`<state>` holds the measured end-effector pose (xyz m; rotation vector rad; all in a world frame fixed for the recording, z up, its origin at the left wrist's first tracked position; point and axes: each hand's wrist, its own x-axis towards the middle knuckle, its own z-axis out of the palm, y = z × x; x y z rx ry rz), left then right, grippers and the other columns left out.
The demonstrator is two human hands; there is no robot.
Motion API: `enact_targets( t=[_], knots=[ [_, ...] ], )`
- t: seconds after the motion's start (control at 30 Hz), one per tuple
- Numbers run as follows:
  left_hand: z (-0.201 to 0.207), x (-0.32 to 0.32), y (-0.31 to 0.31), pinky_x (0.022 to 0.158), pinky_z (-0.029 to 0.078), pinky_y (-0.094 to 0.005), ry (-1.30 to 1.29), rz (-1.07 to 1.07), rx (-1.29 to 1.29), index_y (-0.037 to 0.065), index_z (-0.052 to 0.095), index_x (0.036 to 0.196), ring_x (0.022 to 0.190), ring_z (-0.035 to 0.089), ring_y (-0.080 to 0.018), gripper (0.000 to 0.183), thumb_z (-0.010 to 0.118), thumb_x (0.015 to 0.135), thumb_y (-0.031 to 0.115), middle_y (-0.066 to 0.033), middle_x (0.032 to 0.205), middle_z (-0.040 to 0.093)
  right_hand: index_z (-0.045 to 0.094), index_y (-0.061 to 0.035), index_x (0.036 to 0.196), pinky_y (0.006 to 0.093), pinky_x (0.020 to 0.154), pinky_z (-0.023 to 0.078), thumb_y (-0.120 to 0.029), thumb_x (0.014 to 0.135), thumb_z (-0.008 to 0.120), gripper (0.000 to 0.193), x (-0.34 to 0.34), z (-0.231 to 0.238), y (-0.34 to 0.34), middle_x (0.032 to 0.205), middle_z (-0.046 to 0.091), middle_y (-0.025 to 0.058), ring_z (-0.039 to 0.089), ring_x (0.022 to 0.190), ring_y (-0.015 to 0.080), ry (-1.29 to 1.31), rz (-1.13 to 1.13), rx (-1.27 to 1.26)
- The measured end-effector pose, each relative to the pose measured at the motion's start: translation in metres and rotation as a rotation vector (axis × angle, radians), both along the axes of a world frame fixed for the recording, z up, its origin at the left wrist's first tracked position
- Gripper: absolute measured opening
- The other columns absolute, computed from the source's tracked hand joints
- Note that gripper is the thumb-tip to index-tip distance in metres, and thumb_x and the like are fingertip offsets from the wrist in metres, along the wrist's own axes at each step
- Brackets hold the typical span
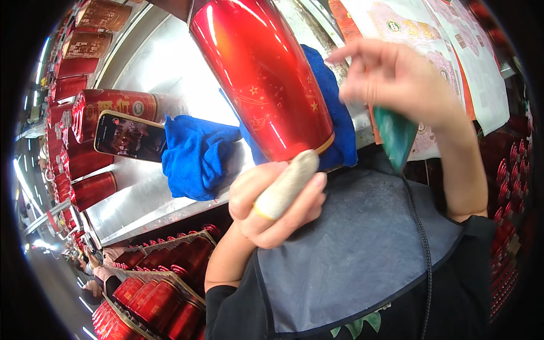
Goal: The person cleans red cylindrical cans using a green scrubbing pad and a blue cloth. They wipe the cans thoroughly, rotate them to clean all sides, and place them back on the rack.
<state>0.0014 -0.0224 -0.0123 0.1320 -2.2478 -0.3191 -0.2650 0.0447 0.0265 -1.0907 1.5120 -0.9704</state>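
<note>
A glossy red canister (263,79) with small gold stars and a gold lower rim lies slanted over a blue cloth (340,113). At its near end is my left hand (275,207), fingers curled closed against the rim. One of its fingers wears a pale cloth finger cover (288,186). My right hand (396,79) is raised to the right of the canister, apart from it and slightly blurred. Its fingers are apart, with nothing visible between them. Just below it hangs a flat green piece (395,136), seemingly joined to a black cord; its kind is unclear.
A phone (130,136) leans by a crumpled blue cloth (198,156) on the metal worktop (139,201). Red canisters (93,190) line the left side; boxes of more (156,303) stand below. Printed sheets (476,62) lie at the upper right. People (93,292) are at the far left.
</note>
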Motion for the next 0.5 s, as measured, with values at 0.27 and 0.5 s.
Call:
enact_targets(
  t=[0.27,0.5],
  knots=[
    [0.004,0.023,0.004,0.088,0.058,-0.0369,-0.101,0.075,0.135,0.005,0.077,0.109,0.106,0.067,-0.0306,0.030,0.076,0.079,0.005,-0.0146,0.118,0.071,0.069,-0.0014,0.110,0.0157,0.048,0.042,-0.052,0.081,0.086,0.061,-0.013,-0.025,-0.096,0.068,0.062,-0.0024,0.058,0.058,0.0020,-0.306,0.114,-0.049],
    [0.012,0.012,0.003,0.084,0.059,-0.0361,-0.116,0.053,0.080,0.004,0.079,0.107,0.103,0.068,-0.0285,0.033,0.078,0.075,0.004,-0.0131,0.113,0.073,0.070,-0.0033,0.104,0.0114,0.050,0.042,-0.064,0.070,0.087,0.072,0.010,-0.019,-0.116,0.078,0.067,0.0001,0.060,0.058,0.0013,-0.154,0.092,-0.149]
  ],
)
